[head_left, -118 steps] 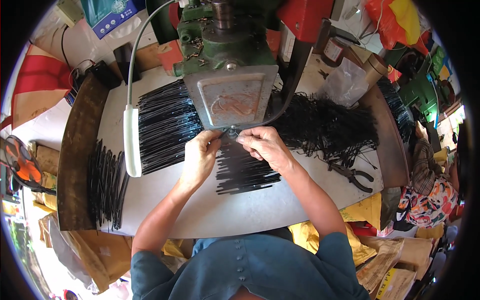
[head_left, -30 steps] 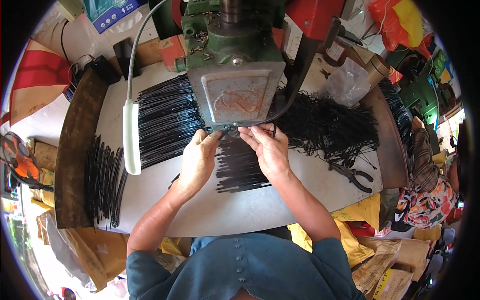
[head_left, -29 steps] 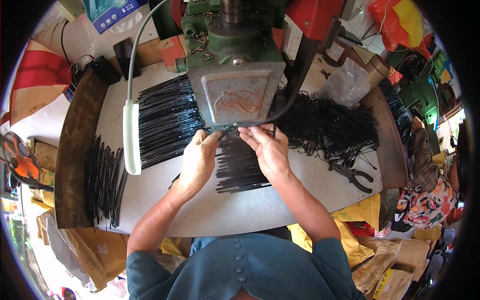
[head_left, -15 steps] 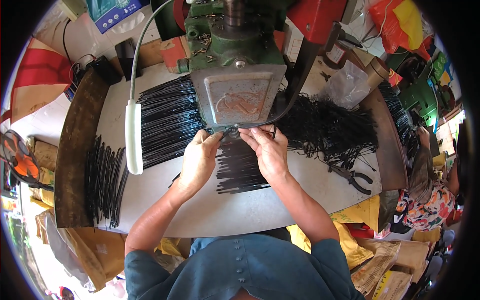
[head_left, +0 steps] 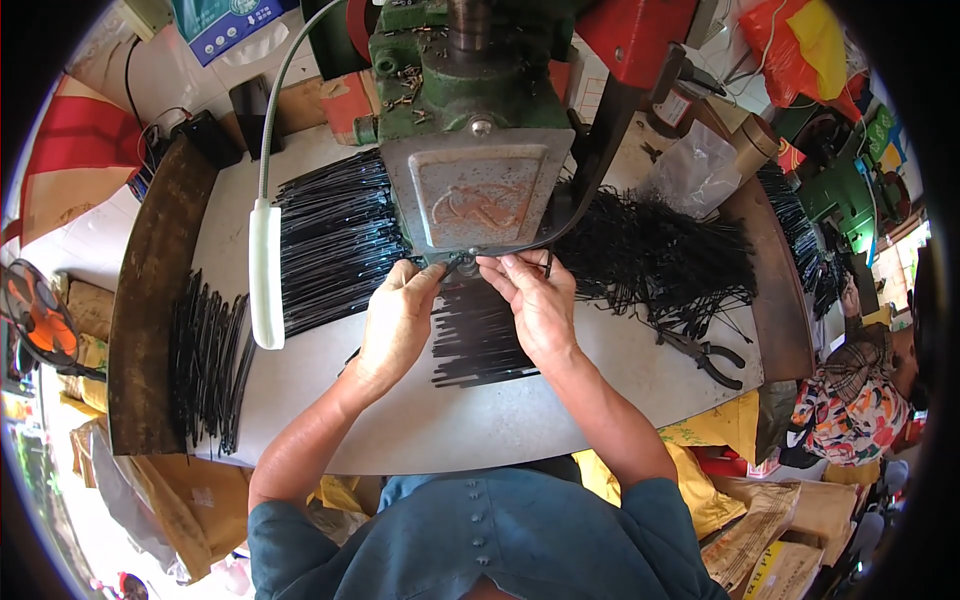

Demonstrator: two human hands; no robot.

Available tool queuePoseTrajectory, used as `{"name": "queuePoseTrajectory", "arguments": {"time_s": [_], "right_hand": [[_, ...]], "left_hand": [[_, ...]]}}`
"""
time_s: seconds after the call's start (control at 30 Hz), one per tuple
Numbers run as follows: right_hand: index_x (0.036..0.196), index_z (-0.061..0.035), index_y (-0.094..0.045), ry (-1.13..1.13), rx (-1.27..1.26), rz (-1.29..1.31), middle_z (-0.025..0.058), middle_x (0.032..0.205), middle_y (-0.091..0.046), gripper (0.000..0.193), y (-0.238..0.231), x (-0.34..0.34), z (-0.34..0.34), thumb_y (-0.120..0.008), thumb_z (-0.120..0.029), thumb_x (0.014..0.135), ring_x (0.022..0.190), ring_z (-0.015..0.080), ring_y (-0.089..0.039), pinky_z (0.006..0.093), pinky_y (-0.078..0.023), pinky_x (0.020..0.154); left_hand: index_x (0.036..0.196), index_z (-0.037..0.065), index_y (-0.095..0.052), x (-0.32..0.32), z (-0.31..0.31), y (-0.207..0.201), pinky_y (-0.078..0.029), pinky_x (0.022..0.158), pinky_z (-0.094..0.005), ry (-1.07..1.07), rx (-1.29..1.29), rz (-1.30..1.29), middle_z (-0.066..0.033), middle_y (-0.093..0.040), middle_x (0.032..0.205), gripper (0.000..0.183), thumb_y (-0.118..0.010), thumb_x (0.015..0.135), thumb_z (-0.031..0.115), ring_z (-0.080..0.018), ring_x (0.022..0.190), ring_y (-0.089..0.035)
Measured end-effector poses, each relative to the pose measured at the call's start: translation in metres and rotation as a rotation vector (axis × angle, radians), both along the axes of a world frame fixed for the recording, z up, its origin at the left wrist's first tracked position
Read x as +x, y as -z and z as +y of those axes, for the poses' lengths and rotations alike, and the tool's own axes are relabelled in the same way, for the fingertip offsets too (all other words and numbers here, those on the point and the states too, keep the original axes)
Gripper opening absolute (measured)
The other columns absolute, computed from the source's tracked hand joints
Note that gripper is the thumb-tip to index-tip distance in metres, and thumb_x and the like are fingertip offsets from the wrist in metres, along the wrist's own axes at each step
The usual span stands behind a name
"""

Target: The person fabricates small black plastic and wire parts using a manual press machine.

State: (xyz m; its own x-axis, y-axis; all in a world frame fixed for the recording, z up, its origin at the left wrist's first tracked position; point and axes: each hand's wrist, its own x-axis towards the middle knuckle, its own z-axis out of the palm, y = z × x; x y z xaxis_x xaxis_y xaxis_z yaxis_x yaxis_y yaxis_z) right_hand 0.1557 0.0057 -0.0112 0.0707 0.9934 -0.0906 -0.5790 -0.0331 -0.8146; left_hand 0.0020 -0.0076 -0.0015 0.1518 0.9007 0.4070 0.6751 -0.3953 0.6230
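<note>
Both my hands meet under the front nose of a green machine (head_left: 465,110) with a grey metal front plate (head_left: 480,190). My left hand (head_left: 395,318) is closed, thumb and fingertips pinching the end of a thin black strip. Opposite it, my right hand (head_left: 540,305) also pinches a thin black piece, part of which (head_left: 548,264) sticks up by the fingers. Where the pieces meet, the detail is too small to make out. Below and between my hands lies a row of thin black strips (head_left: 482,345). A larger stack of strips (head_left: 335,240) lies beside my left hand.
A tangled heap of black pieces (head_left: 670,250) and pliers (head_left: 705,357) lie on the right of the grey table (head_left: 400,430). More strips (head_left: 210,365) lie far left. A white lamp (head_left: 267,275) hangs left of the machine. A co-worker (head_left: 860,390) sits at the right.
My hands stay almost still at the machine's nose, with the same grip. At the far right, the co-worker's arm and body have shifted.
</note>
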Motion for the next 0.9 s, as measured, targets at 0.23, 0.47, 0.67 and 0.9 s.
{"name": "queuePoseTrajectory", "arguments": {"time_s": [0.23, 0.47, 0.67, 0.9], "right_hand": [[0.086, 0.0025, -0.048, 0.011, 0.004, -0.023, 0.0144, 0.087, -0.056, 0.006, 0.001, -0.001, 0.001, -0.048, -0.002, 0.081, 0.084, 0.0225, -0.058, 0.0326, -0.048, 0.079], [0.086, 0.003, -0.048, 0.007, -0.004, -0.03, 0.0141, 0.088, -0.056, 0.006, 0.002, 0.001, 0.001, -0.048, -0.001, 0.081, 0.085, 0.0229, -0.057, 0.0322, -0.048, 0.078], [0.08, 0.0039, -0.05, -0.06, -0.131, -0.069, 0.0125, 0.077, -0.056, 0.006, -0.006, 0.018, 0.003, -0.053, 0.001, 0.075, 0.069, 0.0193, -0.06, 0.0271, -0.052, 0.062], [0.068, -0.0021, -0.053, -0.472, -0.135, -0.486, 0.0042, 0.063, -0.055, 0.015, -0.009, 0.026, -0.01, -0.065, -0.011, 0.067, 0.052, 0.0079, -0.05, 0.0176, -0.039, 0.045]], "left_hand": [[0.093, 0.002, -0.059, -0.001, 0.001, 0.001, -0.039, 0.053, -0.0266, -0.003, -0.014, 0.008, -0.0085, -0.045, 0.066, 0.02, -0.054, 0.074, -0.003, -0.0182, 0.057, -0.046], [0.096, 0.001, -0.056, -0.001, -0.001, -0.002, -0.042, 0.053, -0.0304, 0.011, 0.137, 0.261, -0.0102, -0.045, 0.068, 0.024, -0.053, 0.072, -0.002, -0.023, 0.059, -0.049], [0.098, 0.001, -0.054, -0.018, -0.001, -0.012, -0.044, 0.053, -0.0344, 0.089, 0.062, 0.354, -0.013, -0.047, 0.068, 0.027, -0.053, 0.071, 0.002, -0.0275, 0.059, -0.052], [0.074, 0.003, -0.05, -0.034, -0.025, -0.018, -0.04, 0.039, -0.0204, 0.158, -1.021, -0.616, -0.0043, -0.053, 0.061, 0.016, -0.047, 0.084, 0.014, -0.0096, 0.045, -0.051]]}}
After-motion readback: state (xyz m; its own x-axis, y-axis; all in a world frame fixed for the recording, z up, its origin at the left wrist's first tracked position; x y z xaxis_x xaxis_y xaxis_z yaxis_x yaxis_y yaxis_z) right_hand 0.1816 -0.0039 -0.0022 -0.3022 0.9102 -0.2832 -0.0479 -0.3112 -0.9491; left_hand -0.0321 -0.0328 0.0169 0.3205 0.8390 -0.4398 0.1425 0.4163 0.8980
